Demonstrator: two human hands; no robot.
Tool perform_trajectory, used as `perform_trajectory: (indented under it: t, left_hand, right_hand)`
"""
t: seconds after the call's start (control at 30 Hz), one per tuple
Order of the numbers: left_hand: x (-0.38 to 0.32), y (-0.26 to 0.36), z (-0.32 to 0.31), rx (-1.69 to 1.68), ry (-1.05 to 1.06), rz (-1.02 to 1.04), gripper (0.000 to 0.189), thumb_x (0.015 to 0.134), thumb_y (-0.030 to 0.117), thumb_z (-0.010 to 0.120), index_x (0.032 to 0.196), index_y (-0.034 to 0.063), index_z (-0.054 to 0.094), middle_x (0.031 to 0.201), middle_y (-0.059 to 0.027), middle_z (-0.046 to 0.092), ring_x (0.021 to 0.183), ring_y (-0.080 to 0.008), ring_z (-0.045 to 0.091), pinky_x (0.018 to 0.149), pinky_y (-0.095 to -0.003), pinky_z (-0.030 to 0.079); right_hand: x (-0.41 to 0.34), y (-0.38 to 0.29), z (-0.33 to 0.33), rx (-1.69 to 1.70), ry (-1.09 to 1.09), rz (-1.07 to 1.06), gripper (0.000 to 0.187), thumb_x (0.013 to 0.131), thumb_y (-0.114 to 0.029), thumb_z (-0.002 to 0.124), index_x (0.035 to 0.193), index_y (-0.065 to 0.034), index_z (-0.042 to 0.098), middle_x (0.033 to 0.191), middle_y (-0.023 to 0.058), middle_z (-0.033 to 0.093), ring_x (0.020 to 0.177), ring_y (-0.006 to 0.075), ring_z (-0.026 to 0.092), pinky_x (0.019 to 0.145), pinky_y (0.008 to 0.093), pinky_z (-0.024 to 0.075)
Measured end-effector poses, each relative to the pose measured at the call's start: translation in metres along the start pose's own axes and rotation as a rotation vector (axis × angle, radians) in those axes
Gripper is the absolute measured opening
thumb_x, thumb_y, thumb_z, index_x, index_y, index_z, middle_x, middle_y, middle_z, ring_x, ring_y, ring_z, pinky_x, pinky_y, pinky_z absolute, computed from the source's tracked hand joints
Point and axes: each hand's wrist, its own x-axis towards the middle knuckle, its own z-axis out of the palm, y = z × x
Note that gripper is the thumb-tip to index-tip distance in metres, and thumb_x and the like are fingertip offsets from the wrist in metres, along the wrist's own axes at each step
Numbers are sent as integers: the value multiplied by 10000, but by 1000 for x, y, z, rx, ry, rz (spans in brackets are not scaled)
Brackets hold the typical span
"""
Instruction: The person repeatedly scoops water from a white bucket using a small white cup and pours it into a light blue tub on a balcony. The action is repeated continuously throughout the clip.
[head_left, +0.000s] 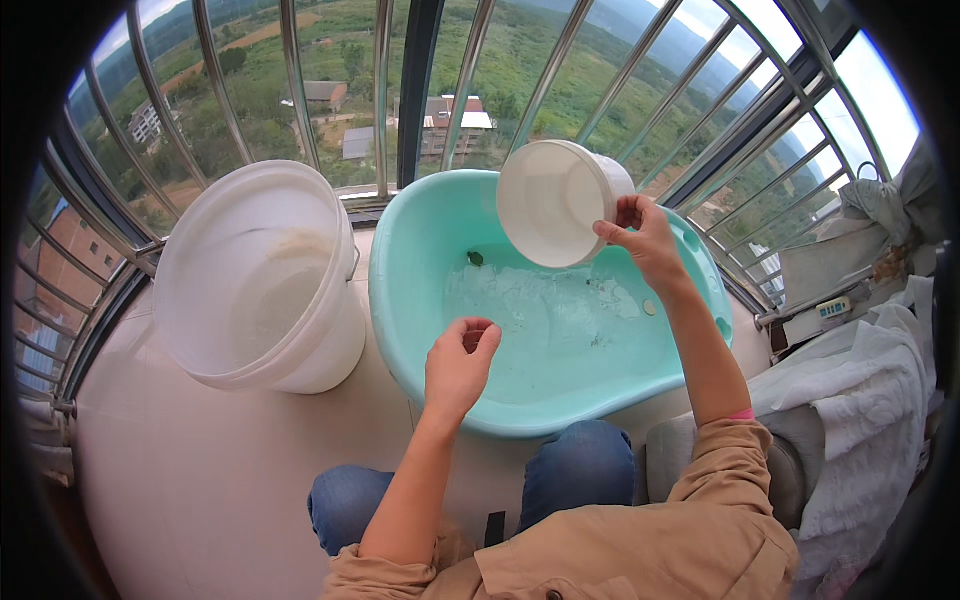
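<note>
In front of me a turquoise plastic tub (517, 420) holds shallow water with dark specks and a small turtle (475, 258) near its upper left wall. My right hand (637, 232) grips the rim of a small white plastic bucket (551, 202), tilted over the tub's far side, its mouth towards me. My left hand (462, 364) hovers over the tub's near left part with curled fingers; nothing is plainly visible in it. A large white plastic bucket (330, 360) stands left of the tub, with cloudy water visible inside. A pale round piece (649, 307) lies at the tub's right side.
Metal railings (465, 82) and windows curve around the far side. A grey padded seat (671, 457) with white cloth (862, 405) over it stands at the right. A small electrical device (834, 307) lies by the right railing. My knees are close to the tub's near edge.
</note>
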Motion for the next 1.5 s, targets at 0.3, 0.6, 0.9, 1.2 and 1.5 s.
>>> perform_trajectory:
  t: [0.3, 0.6, 0.9, 1.2, 1.5]
  left_hand:
    - [4, -2, 8, 270, 107, 36, 270, 811, 244, 564, 955, 17, 574, 910, -93, 610, 887, -211, 552, 798, -331, 420]
    - [20, -7, -21, 627, 497, 70, 455, 784, 279, 591, 1141, 36, 448, 1150, -161, 443, 1107, -307, 354, 923, -403, 315]
    - [30, -14, -46, 130, 543, -264, 658, 780, 323, 587, 1284, 42, 270, 1263, -196, 318, 1158, -300, 343, 923, -391, 334]
    - [28, -5, -49, -20, 475, -348, 735, 770, 328, 589, 1315, 27, 199, 1266, -220, 319, 1145, -295, 367, 954, -386, 300]
    - [31, -14, -50, -90, 439, -342, 737, 769, 320, 582, 1315, 15, 192, 1294, -223, 314, 1192, -312, 332, 968, -394, 289]
  right_hand:
    - [-65, 177, -136, -754, 117, 414, 422, 541, -133, 748, 826, -20, 458, 781, 101, 519, 714, 228, 529, 639, 329, 449]
    - [-106, 218, -148, -987, 123, 351, 431, 559, -104, 727, 880, -40, 447, 900, 130, 500, 849, 315, 518, 719, 378, 430]
    - [-126, 220, -132, -925, 254, 174, 404, 584, -44, 721, 876, -28, 441, 883, 123, 476, 812, 303, 502, 695, 372, 414]
    - [-142, 236, -104, -817, 425, 135, 419, 604, -61, 719, 905, -8, 433, 884, 132, 469, 800, 302, 493, 702, 374, 409]
    - [-152, 240, -93, -751, 573, 205, 418, 640, -111, 722, 905, -2, 418, 860, 128, 449, 768, 283, 482, 679, 366, 403]
